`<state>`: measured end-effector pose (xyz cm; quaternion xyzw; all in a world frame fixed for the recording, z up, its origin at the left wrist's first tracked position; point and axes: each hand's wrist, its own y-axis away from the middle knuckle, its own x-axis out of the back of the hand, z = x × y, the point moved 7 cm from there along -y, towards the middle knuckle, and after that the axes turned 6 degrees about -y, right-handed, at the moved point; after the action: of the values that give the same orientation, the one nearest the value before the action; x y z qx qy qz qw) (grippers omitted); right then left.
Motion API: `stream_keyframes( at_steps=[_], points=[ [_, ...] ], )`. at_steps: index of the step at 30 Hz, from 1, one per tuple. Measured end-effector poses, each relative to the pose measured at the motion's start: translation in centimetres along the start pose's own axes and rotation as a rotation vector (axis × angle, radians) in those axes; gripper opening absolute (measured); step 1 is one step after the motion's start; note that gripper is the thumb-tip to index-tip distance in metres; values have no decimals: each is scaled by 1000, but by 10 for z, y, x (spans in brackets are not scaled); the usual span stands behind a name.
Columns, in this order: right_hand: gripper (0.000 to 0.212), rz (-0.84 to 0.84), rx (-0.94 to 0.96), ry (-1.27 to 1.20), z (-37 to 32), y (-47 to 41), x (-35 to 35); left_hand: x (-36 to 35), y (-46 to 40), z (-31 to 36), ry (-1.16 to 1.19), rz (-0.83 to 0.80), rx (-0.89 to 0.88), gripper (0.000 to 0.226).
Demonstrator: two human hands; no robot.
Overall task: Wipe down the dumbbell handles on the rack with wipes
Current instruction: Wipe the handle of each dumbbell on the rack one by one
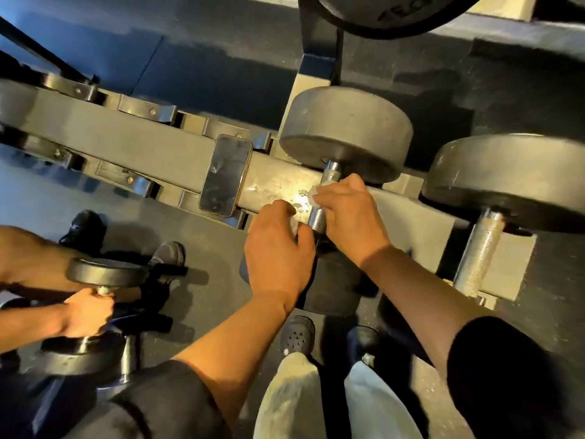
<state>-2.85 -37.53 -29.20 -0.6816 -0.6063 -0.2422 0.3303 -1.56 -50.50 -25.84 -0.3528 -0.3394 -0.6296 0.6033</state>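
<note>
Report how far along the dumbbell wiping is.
Done: nothing can be confirmed as finished from this view. In hand: the right hand presses a white wipe around the handle of the near dumbbell on the rack, while the left hand holds another bit of wipe beside it. Left: the neighbouring dumbbell's handle lies untouched.

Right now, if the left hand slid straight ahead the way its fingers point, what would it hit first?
Most likely the dumbbell handle just past the left hand fingertips; beyond it lies the rack beam. Depth is hard to judge here.
</note>
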Motion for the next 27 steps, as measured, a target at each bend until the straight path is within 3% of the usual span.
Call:
stream_keyframes(
  at_steps=[2,7,10,13,18,21,24,27],
  points=[
    [29,-31,43,-41,-5,6,0,1,1,0,35,-2,-17,17],
    [19,-426,-76,-147,-9,20,-4,8,0,-2,236,4,-35,18],
    [19,-279,-129,-124,-21,3,5,15,-6,-16,431,-10,4,19],
    [14,-6,22,1,-45,-20,9,14,-11,-32,451,-16,12,21],
    [17,-226,48,453,-21,-30,-20,3,-10,-37,387,-20,-75,30],
    [15,-227,32,348,-18,-25,-22,1,-15,-42,393,-40,-32,33],
    [16,-250,45,324,-21,-23,-23,9,-12,-35,377,38,-187,28],
    [28,-256,129,313,-31,-15,-19,0,-15,-47,407,17,-152,27]
  ],
)
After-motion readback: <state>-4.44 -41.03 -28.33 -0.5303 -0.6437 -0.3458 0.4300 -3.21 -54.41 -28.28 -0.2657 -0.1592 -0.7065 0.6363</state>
